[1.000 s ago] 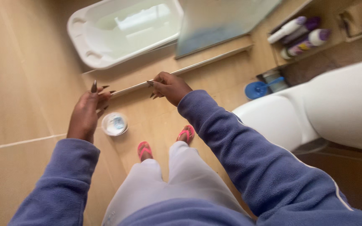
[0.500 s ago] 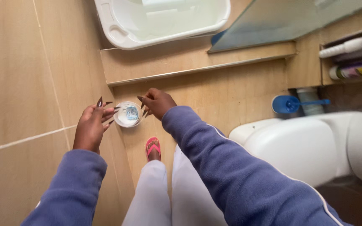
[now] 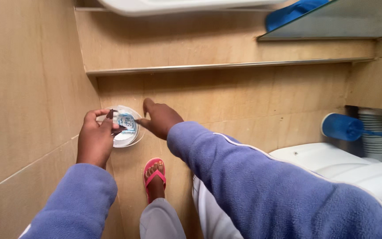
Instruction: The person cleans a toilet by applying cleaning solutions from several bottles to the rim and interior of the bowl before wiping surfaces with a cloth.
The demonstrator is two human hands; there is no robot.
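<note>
The person stands in a tiled bathroom, looking down past blue fleece sleeves; the work in hand is at a small round clear container (image 3: 126, 128), held up in front of the body near the tan tiled wall (image 3: 23, 88), above the floor and just ahead of a foot in a pink flip-flop (image 3: 154, 176); something with a blue and white label shows through its top. The left hand (image 3: 96, 140) is curled round the container from the left, its dark-nailed fingertips resting on the rim; the right hand (image 3: 161, 118) comes in from the other side with thumb and a finger meeting at the right edge, so both hands are together on the one thing. This looks like the step of working at the container's top, either gripping a lid or picking at the contents; I cannot tell whether a lid is on it. Any next move would call for a steady hold from the left hand while the right takes a firm pinch on the edge, since the thing is small and smooth-sided. To the right sit a white toilet (image 3: 328, 161) and a blue brush holder (image 3: 342, 127); a metal-edged step (image 3: 226, 67) crosses the floor beyond.
</note>
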